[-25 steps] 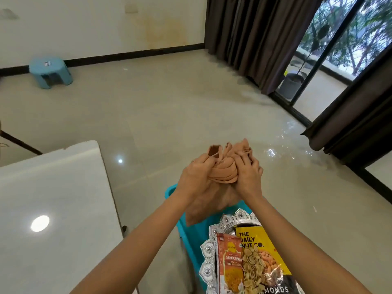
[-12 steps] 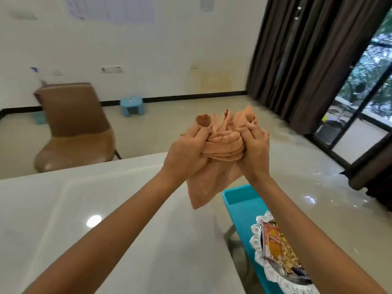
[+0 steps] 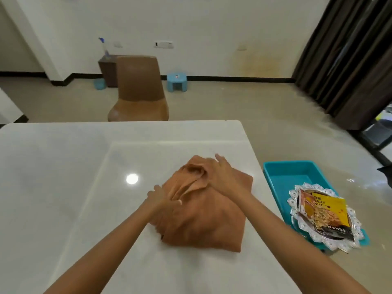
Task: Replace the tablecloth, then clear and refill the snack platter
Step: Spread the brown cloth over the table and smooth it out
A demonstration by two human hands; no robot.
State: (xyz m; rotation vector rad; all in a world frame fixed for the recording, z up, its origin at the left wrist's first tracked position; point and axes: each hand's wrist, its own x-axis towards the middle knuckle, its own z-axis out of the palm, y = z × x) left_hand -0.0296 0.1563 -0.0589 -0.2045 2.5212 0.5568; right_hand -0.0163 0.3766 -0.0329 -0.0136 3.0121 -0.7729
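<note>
Two bare forearms reach in from the near edge over the white desk [image 3: 63, 187]. The orange tablecloth [image 3: 203, 217], folded into a rough bundle, lies on the desk toward its right side. The left hand [image 3: 163, 200] rests at the bundle's near-left part, its grip closed on a fold of the cloth (the fingertips are blurred, so the exact pinch is hard to read). The right hand [image 3: 222, 177] lies flat on the upper part of the bundle, fingers stretched out, gripping nothing, beside the raised creases.

To the right of the desk, lower down, a teal tray [image 3: 297, 172] carries a silver snack platter [image 3: 297, 200] at its near end; the platter overhangs the tray's near rim. Snack packets [image 3: 326, 215], a yellow one on top, lie on the platter.

Beyond the desk's far edge stands a brown chair [image 3: 137, 85]. Farther off, near the wall, sit a small blue stool [image 3: 177, 81] and a dark cabinet [image 3: 108, 68], with dark curtains [image 3: 347, 49] at the far right
</note>
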